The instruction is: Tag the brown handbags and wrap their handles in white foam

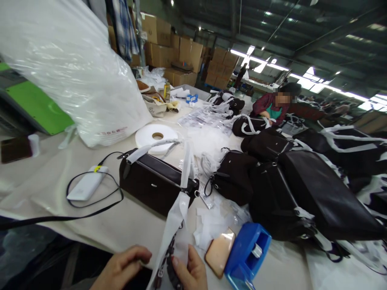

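Observation:
In the head view, a dark brown handbag [145, 183] rests on the table before me, its handle wrapped in white wrapping. From its right end a bag strap [171, 257] with dark chain-like parts and white wrapping runs down toward me. My right hand [192, 270] pinches this strap between thumb and fingers near the bottom edge. Just left of it, my left hand [123, 266] is half curled, thumb and fingers apart, with nothing visible in it. A blue tape dispenser [248, 255] and a phone in a tan case [220, 251] lie right of my right hand.
Several dark bags [326, 193] crowd the table's right side. A white tape roll [145, 137] lies behind the handbag. At left are a white power bank [88, 185] with a looped cable and a large plastic bag [75, 72]. A co-worker [272, 106] sits farther back.

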A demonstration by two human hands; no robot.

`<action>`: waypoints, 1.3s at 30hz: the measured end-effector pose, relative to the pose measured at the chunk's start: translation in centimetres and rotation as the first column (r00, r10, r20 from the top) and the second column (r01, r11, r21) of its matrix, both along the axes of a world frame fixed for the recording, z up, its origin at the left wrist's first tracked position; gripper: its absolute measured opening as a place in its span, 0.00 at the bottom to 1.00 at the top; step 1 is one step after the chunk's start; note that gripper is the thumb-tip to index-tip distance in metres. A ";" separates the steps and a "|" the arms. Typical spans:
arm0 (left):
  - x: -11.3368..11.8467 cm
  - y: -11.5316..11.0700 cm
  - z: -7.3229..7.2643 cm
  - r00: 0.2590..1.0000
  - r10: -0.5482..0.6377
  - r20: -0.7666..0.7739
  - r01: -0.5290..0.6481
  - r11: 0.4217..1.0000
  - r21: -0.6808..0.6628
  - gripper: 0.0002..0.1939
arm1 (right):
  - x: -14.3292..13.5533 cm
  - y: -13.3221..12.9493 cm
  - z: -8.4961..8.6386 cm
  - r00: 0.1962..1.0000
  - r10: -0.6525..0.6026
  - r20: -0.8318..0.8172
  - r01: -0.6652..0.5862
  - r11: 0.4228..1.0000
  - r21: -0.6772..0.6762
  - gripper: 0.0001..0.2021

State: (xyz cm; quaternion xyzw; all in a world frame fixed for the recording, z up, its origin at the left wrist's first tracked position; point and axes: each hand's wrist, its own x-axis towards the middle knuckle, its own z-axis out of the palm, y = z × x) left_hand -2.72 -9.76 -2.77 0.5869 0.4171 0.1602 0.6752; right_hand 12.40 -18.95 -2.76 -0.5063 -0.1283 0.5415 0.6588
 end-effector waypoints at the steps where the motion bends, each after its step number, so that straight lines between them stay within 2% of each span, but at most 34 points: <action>1: 1.0 0.8 0.1 0.992 0.121 -0.028 -0.124 0.981 -0.149 0.17 | 0.1 -0.1 -0.1 0.999 0.012 0.034 -0.013 1.000 0.006 0.16; 2: 2.2 1.4 0.4 0.978 0.207 -0.016 -0.203 0.936 -0.289 0.19 | 0.2 -0.2 -0.3 0.995 0.019 0.096 -0.019 1.000 0.005 0.16; 3: 3.5 1.9 0.7 0.974 0.221 0.053 -0.178 0.884 -0.431 0.22 | 0.3 -0.3 -0.6 0.981 0.021 0.195 -0.020 1.000 -0.007 0.15; 4: 4.9 2.1 1.0 0.972 0.192 0.132 -0.085 0.819 -0.568 0.24 | 0.3 -0.4 -0.9 0.944 0.018 0.331 -0.011 1.000 -0.025 0.16; 5: 6.1 2.0 1.4 0.960 0.195 0.203 -0.012 0.751 -0.661 0.25 | 0.3 -0.6 -1.3 0.871 0.009 0.491 0.014 0.999 -0.044 0.16; 6: 7.2 1.7 1.7 0.944 0.214 0.252 0.033 0.697 -0.716 0.25 | 0.2 -0.9 -1.7 0.754 -0.008 0.656 0.057 0.997 -0.054 0.18; 7: 8.0 1.2 1.8 0.928 0.248 0.279 0.043 0.672 -0.740 0.24 | 0.1 -1.1 -2.1 0.597 -0.027 0.802 0.109 0.993 -0.047 0.19; 9: 8.9 0.1 1.9 0.902 0.328 0.281 -0.021 0.683 -0.731 0.22 | 0.0 -1.6 -2.8 0.237 -0.052 0.970 0.177 0.984 0.009 0.22; 10: 9.1 -0.4 1.9 0.892 0.359 0.275 -0.064 0.703 -0.709 0.21 | 0.0 -1.7 -3.1 0.079 -0.051 0.996 0.180 0.983 0.036 0.22; 11: 9.1 -0.7 1.8 0.886 0.379 0.268 -0.100 0.720 -0.687 0.21 | -0.1 -1.8 -3.4 -0.046 -0.041 0.998 0.165 0.985 0.049 0.22; 13: 9.2 -1.1 1.5 0.886 0.393 0.246 -0.150 0.744 -0.652 0.21 | -0.3 -1.7 -3.8 -0.207 -0.027 0.978 0.121 0.991 0.053 0.21; 15: 9.5 -1.2 1.4 0.896 0.400 0.190 -0.211 0.762 -0.612 0.22 | -0.5 -1.5 -4.1 -0.284 -0.034 0.958 0.107 0.992 0.067 0.22; 17: 10.0 -1.1 1.4 0.902 0.415 0.119 -0.280 0.773 -0.569 0.21 | -0.7 -1.6 -4.3 -0.287 -0.042 0.957 0.117 0.990 0.079 0.22; 19: 10.4 -1.0 1.3 0.894 0.441 0.077 -0.337 0.776 -0.533 0.20 | -0.8 -1.9 -4.4 -0.184 -0.050 0.982 0.123 0.990 0.074 0.20; 20: 10.5 -0.8 1.2 0.889 0.452 0.069 -0.354 0.776 -0.522 0.19 | -0.6 -2.1 -4.3 -0.085 -0.058 0.995 0.120 0.990 0.068 0.18; 21: 10.5 -0.7 1.2 0.887 0.457 0.066 -0.363 0.779 -0.512 0.19 | -0.4 -2.3 -4.1 0.047 -0.067 0.997 0.116 0.991 0.061 0.17; 23: 10.3 -0.4 1.1 0.891 0.449 0.067 -0.361 0.790 -0.496 0.18 | 0.5 -2.3 -3.5 0.387 -0.081 0.918 0.122 0.992 0.036 0.16; 25: 10.1 -0.1 1.1 0.906 0.416 0.079 -0.329 0.809 -0.487 0.17 | 1.6 -1.6 -2.5 0.721 -0.085 0.688 0.142 0.989 -0.027 0.17; 26: 10.0 0.0 1.2 0.915 0.394 0.086 -0.309 0.821 -0.481 0.16 | 2.1 -1.0 -2.0 0.830 -0.092 0.551 0.153 0.986 -0.066 0.18; 27: 9.9 0.0 1.3 0.924 0.371 0.091 -0.288 0.833 -0.473 0.16 | 2.6 -0.3 -1.5 0.894 -0.101 0.436 0.159 0.982 -0.099 0.19; 29: 9.9 0.1 1.4 0.941 0.329 0.082 -0.261 0.857 -0.444 0.16 | 3.2 1.1 -0.8 0.937 -0.109 0.333 0.162 0.978 -0.134 0.20; 32: 10.0 0.2 1.3 0.952 0.307 0.014 -0.285 0.898 -0.335 0.16 | 3.2 2.5 -0.8 0.895 -0.097 0.435 0.158 0.982 -0.104 0.14; 34: 10.0 0.4 1.1 0.943 0.330 -0.053 -0.334 0.920 -0.204 0.12 | 2.8 2.7 -1.1 0.796 -0.105 0.596 0.172 0.983 -0.056 0.11; 36: 9.9 0.7 1.0 0.926 0.361 -0.112 -0.369 0.926 -0.072 0.08 | 2.4 2.6 -1.4 0.654 -0.126 0.746 0.185 0.983 0.004 0.08; 39: 9.7 0.8 1.1 0.924 0.355 -0.142 -0.356 0.934 0.019 0.06 | 2.2 2.5 -1.4 0.486 -0.155 0.860 0.174 0.982 0.079 0.07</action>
